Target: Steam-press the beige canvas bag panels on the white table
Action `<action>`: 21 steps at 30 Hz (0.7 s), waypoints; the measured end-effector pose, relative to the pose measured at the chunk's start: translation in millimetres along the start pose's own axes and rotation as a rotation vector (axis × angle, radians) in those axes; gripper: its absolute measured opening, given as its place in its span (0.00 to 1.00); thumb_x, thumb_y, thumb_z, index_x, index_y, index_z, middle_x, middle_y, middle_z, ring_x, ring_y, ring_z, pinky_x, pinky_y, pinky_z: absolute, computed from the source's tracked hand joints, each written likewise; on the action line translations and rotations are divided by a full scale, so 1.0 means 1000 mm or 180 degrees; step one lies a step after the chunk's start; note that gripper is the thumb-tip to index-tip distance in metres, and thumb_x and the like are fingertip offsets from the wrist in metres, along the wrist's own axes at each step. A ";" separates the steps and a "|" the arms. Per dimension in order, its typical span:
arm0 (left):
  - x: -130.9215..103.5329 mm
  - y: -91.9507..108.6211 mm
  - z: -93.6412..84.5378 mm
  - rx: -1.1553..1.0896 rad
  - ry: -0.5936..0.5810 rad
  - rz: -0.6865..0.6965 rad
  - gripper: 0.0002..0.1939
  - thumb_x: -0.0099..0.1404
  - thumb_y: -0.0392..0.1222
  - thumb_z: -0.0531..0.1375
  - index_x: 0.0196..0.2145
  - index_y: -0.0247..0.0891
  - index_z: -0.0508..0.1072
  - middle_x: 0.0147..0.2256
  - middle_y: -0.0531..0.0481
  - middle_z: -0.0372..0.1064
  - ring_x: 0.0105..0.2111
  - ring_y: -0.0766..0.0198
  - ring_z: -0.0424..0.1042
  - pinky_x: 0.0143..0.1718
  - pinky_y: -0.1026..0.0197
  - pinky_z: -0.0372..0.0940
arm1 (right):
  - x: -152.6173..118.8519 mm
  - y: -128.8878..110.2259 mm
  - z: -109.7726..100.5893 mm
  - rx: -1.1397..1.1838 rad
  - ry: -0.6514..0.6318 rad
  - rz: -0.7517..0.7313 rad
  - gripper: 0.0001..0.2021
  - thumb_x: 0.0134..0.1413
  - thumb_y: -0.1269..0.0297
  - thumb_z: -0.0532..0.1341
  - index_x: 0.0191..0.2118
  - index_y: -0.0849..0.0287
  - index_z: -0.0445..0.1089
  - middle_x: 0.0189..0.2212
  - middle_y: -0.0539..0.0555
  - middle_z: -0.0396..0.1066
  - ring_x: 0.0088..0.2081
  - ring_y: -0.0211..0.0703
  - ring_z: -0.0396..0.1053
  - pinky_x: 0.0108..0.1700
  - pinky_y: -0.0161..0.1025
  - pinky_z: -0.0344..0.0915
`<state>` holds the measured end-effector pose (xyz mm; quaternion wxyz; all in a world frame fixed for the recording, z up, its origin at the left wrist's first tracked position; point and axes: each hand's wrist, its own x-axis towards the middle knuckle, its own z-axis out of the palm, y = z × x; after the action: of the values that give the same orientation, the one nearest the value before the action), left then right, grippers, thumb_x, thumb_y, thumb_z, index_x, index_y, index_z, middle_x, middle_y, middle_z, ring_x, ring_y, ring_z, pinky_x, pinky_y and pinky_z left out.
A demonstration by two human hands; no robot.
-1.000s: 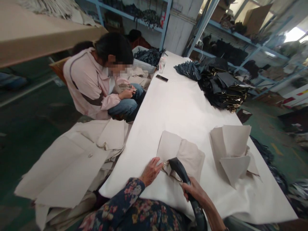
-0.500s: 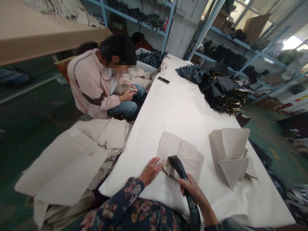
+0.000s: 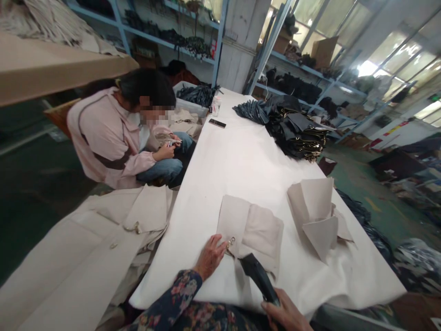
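Observation:
A beige fabric piece (image 3: 263,230) with a folded panel lies flat on the white-covered table (image 3: 234,161). At its near left corner is a gold-coloured metal snap hook (image 3: 230,242). My left hand (image 3: 209,256) rests on the table there, its fingertips closed on the hook's lower end. To the right, my right hand (image 3: 285,312) is wrapped around the handle of a black hot-air gun (image 3: 260,278), or a tool much like one. Its blunt nozzle points up and left, just short of the fabric's near edge. The tool's lower end is cut off by the frame.
Stacked beige pieces (image 3: 79,248) with metal fittings lie left of the table. Folded beige panels (image 3: 319,216) stand at the right. Farther back are a phone (image 3: 217,123) and a pile of black pieces (image 3: 296,131). A seated co-worker (image 3: 103,128) handles a small item at the left.
My right hand has drawn the black tool down and back, off the fabric, uncovering the snap hook. My left hand stays at the hook. The whole view has turned slightly to the right.

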<state>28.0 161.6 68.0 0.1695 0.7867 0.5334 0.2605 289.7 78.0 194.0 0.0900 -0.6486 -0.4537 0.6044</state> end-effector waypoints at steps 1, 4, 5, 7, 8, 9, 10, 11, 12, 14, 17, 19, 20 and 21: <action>0.004 0.004 -0.005 0.0013 -0.0090 -0.0082 0.12 0.64 0.35 0.55 0.44 0.40 0.71 0.46 0.44 0.64 0.47 0.56 0.63 0.49 0.53 0.63 | -0.004 0.002 -0.001 0.0090 0.0029 -0.0039 0.20 0.48 0.49 0.59 0.41 0.59 0.61 0.20 0.45 0.64 0.19 0.37 0.63 0.22 0.34 0.62; 0.030 0.020 -0.009 0.0088 -0.0279 -0.0286 0.11 0.65 0.46 0.55 0.37 0.37 0.73 0.39 0.42 0.66 0.44 0.52 0.65 0.46 0.49 0.62 | -0.014 0.004 -0.005 0.0230 0.0128 -0.0099 0.17 0.49 0.49 0.58 0.32 0.58 0.59 0.16 0.43 0.60 0.15 0.34 0.58 0.19 0.32 0.60; 0.042 0.027 -0.006 0.0108 -0.0342 -0.0367 0.14 0.64 0.49 0.55 0.35 0.35 0.73 0.37 0.41 0.67 0.43 0.50 0.66 0.45 0.47 0.62 | -0.016 0.005 -0.006 0.0242 0.0175 -0.0109 0.16 0.50 0.49 0.58 0.30 0.57 0.58 0.15 0.43 0.59 0.15 0.34 0.58 0.18 0.31 0.60; 0.067 0.040 0.007 0.0097 -0.0481 -0.0546 0.18 0.63 0.51 0.55 0.38 0.31 0.72 0.35 0.38 0.68 0.41 0.48 0.67 0.43 0.46 0.62 | -0.019 0.005 -0.010 0.0256 0.0221 -0.0147 0.15 0.51 0.50 0.58 0.28 0.57 0.58 0.14 0.43 0.59 0.15 0.33 0.58 0.18 0.30 0.60; 0.079 0.046 0.015 0.0063 -0.0560 -0.0636 0.20 0.62 0.51 0.57 0.41 0.29 0.71 0.35 0.36 0.69 0.40 0.47 0.68 0.41 0.45 0.63 | -0.019 0.005 -0.011 0.0271 0.0228 -0.0167 0.15 0.51 0.50 0.58 0.28 0.57 0.58 0.14 0.43 0.59 0.15 0.33 0.58 0.18 0.30 0.60; 0.090 0.050 0.023 0.0012 -0.0641 -0.0718 0.20 0.62 0.49 0.58 0.43 0.27 0.70 0.36 0.35 0.69 0.39 0.46 0.69 0.41 0.45 0.63 | -0.019 0.006 -0.013 0.0292 0.0213 -0.0165 0.15 0.51 0.50 0.58 0.27 0.57 0.58 0.14 0.43 0.59 0.14 0.33 0.58 0.18 0.30 0.59; 0.099 0.051 0.030 -0.0054 -0.0724 -0.0799 0.20 0.62 0.47 0.58 0.44 0.26 0.69 0.36 0.35 0.70 0.39 0.47 0.70 0.40 0.45 0.63 | -0.019 0.007 -0.014 0.0313 0.0184 -0.0163 0.15 0.50 0.50 0.59 0.27 0.57 0.58 0.14 0.43 0.59 0.14 0.32 0.58 0.17 0.30 0.59; 0.107 0.050 0.035 -0.0135 -0.0808 -0.0873 0.17 0.63 0.45 0.58 0.44 0.27 0.70 0.37 0.36 0.70 0.39 0.48 0.70 0.41 0.46 0.64 | -0.017 0.008 -0.015 0.0332 0.0154 -0.0165 0.15 0.50 0.51 0.59 0.27 0.57 0.58 0.14 0.43 0.59 0.14 0.32 0.57 0.17 0.30 0.59; 0.113 0.047 0.039 -0.0233 -0.0891 -0.0938 0.15 0.64 0.43 0.57 0.43 0.29 0.70 0.38 0.38 0.70 0.40 0.51 0.70 0.42 0.46 0.64 | -0.016 0.009 -0.016 0.0346 0.0125 -0.0174 0.15 0.50 0.52 0.59 0.28 0.57 0.58 0.14 0.43 0.59 0.14 0.32 0.57 0.17 0.30 0.59; 0.120 0.033 0.041 -0.0482 -0.1070 -0.1050 0.11 0.66 0.42 0.56 0.41 0.33 0.70 0.39 0.44 0.70 0.40 0.57 0.70 0.43 0.49 0.65 | -0.014 0.013 -0.018 0.0338 0.0100 -0.0212 0.13 0.51 0.54 0.59 0.29 0.58 0.58 0.14 0.43 0.59 0.14 0.33 0.57 0.17 0.30 0.59; 0.121 0.006 0.034 -0.1011 -0.1363 -0.1162 0.11 0.66 0.45 0.56 0.40 0.34 0.70 0.38 0.49 0.71 0.35 0.63 0.71 0.38 0.55 0.69 | -0.012 0.017 -0.021 0.0334 0.0025 -0.0266 0.10 0.51 0.58 0.58 0.29 0.58 0.59 0.13 0.43 0.59 0.14 0.32 0.56 0.16 0.30 0.57; 0.117 -0.008 0.028 -0.1413 -0.1529 -0.1265 0.12 0.66 0.46 0.55 0.37 0.33 0.71 0.32 0.51 0.71 0.28 0.66 0.71 0.31 0.59 0.69 | -0.009 0.017 -0.022 0.0403 -0.0084 -0.0319 0.09 0.51 0.59 0.58 0.30 0.59 0.59 0.13 0.43 0.60 0.14 0.32 0.57 0.16 0.30 0.56; 0.115 -0.012 0.026 -0.1608 -0.1580 -0.1322 0.13 0.67 0.47 0.55 0.35 0.33 0.70 0.29 0.53 0.70 0.25 0.68 0.70 0.28 0.61 0.68 | -0.007 0.016 -0.022 0.0440 -0.0141 -0.0359 0.09 0.52 0.59 0.58 0.30 0.59 0.59 0.14 0.43 0.60 0.14 0.32 0.57 0.16 0.30 0.56; 0.112 -0.014 0.025 -0.1790 -0.1608 -0.1377 0.15 0.67 0.48 0.54 0.33 0.33 0.70 0.25 0.54 0.69 0.22 0.69 0.69 0.25 0.63 0.67 | -0.004 0.015 -0.022 0.0466 -0.0184 -0.0407 0.09 0.52 0.59 0.58 0.30 0.59 0.59 0.14 0.43 0.60 0.14 0.33 0.57 0.16 0.30 0.56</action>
<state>65.0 271.5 66.2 0.5530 0.6191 0.5361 0.1535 316.3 75.7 192.5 0.1624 -0.5923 -0.4512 0.6475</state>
